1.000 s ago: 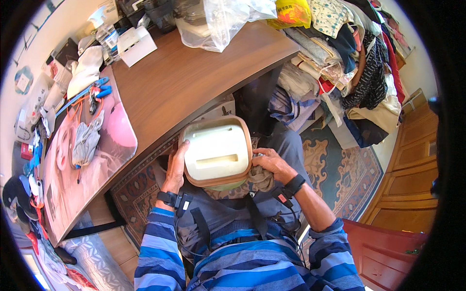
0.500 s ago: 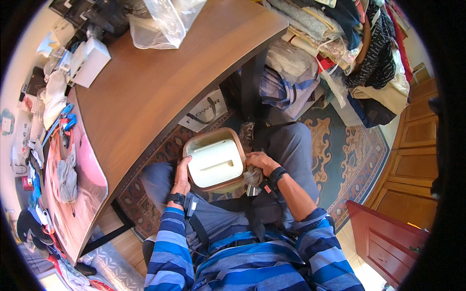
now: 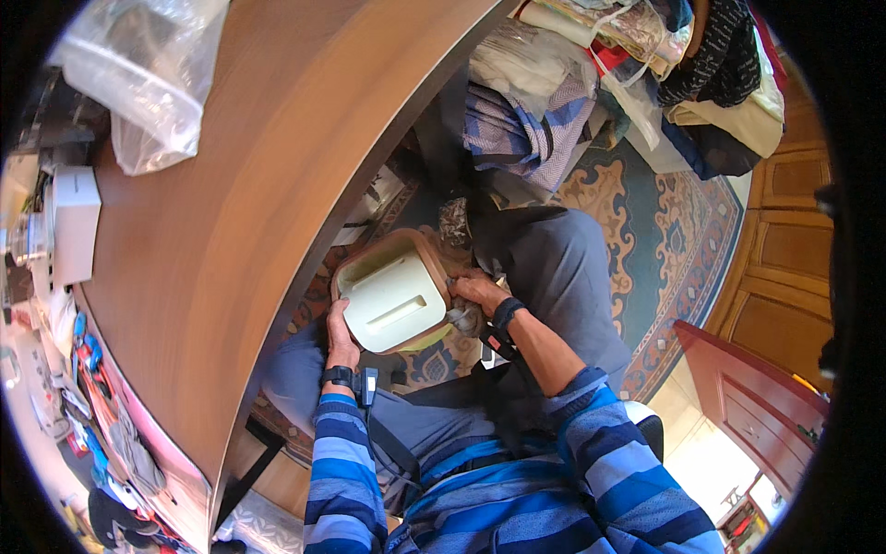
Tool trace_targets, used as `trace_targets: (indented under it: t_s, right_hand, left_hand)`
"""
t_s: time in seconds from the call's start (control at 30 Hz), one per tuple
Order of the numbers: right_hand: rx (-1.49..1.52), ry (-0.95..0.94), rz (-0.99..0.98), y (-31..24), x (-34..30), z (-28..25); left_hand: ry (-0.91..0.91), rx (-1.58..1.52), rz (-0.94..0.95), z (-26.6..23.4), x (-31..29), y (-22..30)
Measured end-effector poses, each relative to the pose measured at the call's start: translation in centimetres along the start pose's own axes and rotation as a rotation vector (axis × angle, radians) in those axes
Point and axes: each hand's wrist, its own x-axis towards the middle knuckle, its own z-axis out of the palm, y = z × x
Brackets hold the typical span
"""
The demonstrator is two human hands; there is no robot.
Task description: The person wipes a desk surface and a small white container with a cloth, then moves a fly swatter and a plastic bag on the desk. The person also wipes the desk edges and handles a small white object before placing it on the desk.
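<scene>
Above my lap is a cream, round-cornered box (image 3: 380, 294) with a narrow slot in its top and a tan rim around it, much like a tissue box. It tilts slightly. My left hand (image 3: 341, 340) grips its near left side, thumb on the rim. At the right side, my right hand (image 3: 480, 292) is closed with its fingertips against the rim. A crumpled greyish cloth (image 3: 467, 319) hangs under that hand, seemingly held in it; the finger side is partly hidden.
A brown wooden table (image 3: 212, 212) reaches close on my left, with a clear plastic bag (image 3: 152, 83) and a white box (image 3: 76, 224) on it. Folded fabrics and bags (image 3: 535, 120) are piled ahead right. Patterned carpet (image 3: 637, 258) covers the floor; a red door panel (image 3: 738, 397) stands at right.
My view has turned, so the table fills more of the left side. The box has tilted a little in my hands. Both hands keep their places on it.
</scene>
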Motion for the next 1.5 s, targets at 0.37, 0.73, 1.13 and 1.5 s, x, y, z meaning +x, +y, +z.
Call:
trace_targets:
  t_s: [0.37,0.73,1.13,1.5]
  right_hand:
    - [-0.352,0.112,-0.024,-9.7,-0.1,1.3]
    - [-0.193,0.311,-0.010,-13.3,1.7,1.4]
    - [0.396,0.525,-0.008,-18.7,-3.3,1.0]
    - [0.630,0.331,-1.058,-40.2,-16.4,-0.8]
  left_hand:
    - [-0.004,-0.144,0.067,0.0,1.7,1.6]
    - [0.093,0.104,0.025,1.4,4.1,1.4]
    - [0.114,0.391,0.235,0.8,3.6,1.9]
    - [0.004,0.641,0.609,-0.5,-3.5,5.9]
